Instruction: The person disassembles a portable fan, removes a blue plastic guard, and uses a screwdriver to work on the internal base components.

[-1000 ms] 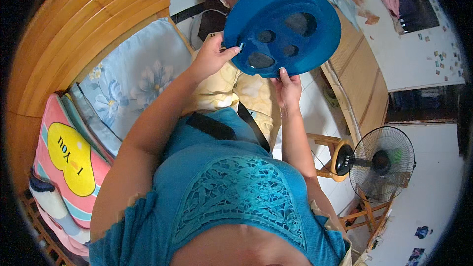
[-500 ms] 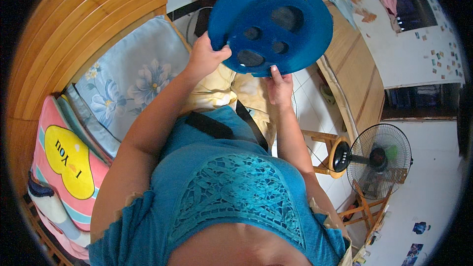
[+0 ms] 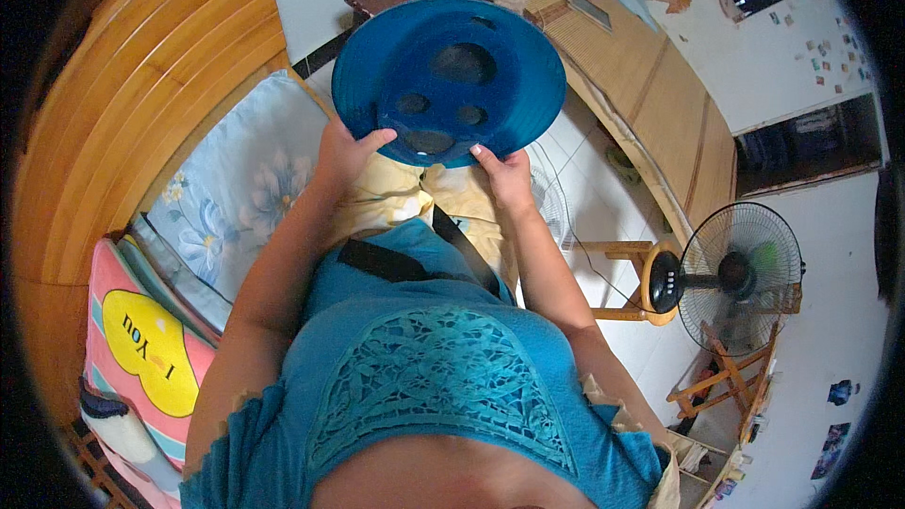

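Observation:
A round, deep-blue, dish-like thing (image 3: 363,61) with a wide raised rim and several dark round patches in its middle is held out in front of my body; I cannot tell its exact kind. My left hand (image 3: 347,149) is closed on its near left rim, the thumb lying over the edge. On the near rim further right, my right hand (image 3: 507,174) pinches it, thumb on top. The fingers of both hands are partly hidden beneath it. Below it lies yellowish patterned cloth (image 3: 377,190) over my lap.
To the left is a bed with a pale blue flowered cover (image 3: 240,174), a pink and yellow pillow (image 3: 184,358) and a curved wooden board (image 3: 141,94). On the right a fan (image 3: 740,273) stands by a wooden stool (image 3: 660,283). A long mat-topped surface (image 3: 641,75) runs behind.
The blue dish-like thing and both hands have shifted left and slightly lower in view. My view has also turned a little. Both hands keep their hold on the rim.

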A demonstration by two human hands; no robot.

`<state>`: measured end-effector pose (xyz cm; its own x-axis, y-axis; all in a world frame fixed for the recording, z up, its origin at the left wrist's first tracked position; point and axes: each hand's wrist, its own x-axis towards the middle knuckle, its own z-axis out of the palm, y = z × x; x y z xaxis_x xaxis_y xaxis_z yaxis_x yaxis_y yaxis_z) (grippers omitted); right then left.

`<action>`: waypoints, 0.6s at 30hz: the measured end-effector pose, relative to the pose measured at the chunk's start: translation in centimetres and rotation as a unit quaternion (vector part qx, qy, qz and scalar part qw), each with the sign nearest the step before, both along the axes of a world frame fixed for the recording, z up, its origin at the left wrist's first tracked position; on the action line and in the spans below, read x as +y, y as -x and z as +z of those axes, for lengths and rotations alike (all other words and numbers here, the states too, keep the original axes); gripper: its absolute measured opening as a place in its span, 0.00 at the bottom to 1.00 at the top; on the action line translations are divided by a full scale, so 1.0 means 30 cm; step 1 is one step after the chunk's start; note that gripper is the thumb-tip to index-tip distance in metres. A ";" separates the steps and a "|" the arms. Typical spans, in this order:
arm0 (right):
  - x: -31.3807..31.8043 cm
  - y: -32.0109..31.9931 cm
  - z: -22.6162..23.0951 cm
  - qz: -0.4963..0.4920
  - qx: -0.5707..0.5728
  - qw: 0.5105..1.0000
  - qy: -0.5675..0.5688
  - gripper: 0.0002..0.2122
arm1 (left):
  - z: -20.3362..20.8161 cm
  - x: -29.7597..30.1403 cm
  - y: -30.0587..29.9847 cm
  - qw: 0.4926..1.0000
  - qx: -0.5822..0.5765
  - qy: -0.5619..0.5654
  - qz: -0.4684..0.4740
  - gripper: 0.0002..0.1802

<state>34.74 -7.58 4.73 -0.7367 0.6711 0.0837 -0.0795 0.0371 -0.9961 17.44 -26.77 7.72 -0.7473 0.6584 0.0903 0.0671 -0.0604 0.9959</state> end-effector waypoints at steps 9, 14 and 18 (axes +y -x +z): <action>0.010 -0.046 0.152 -0.023 0.106 0.992 0.071 0.20 | 0.023 -0.025 0.063 0.996 -0.048 -0.064 -0.045 0.29; 0.087 -0.046 0.281 0.031 0.093 0.994 -0.055 0.24 | 0.320 0.016 0.081 0.972 0.222 -0.020 -0.078 0.34; 0.129 -0.025 0.375 0.074 0.030 0.991 -0.109 0.25 | 0.460 0.089 0.104 0.917 0.359 0.130 -0.114 0.29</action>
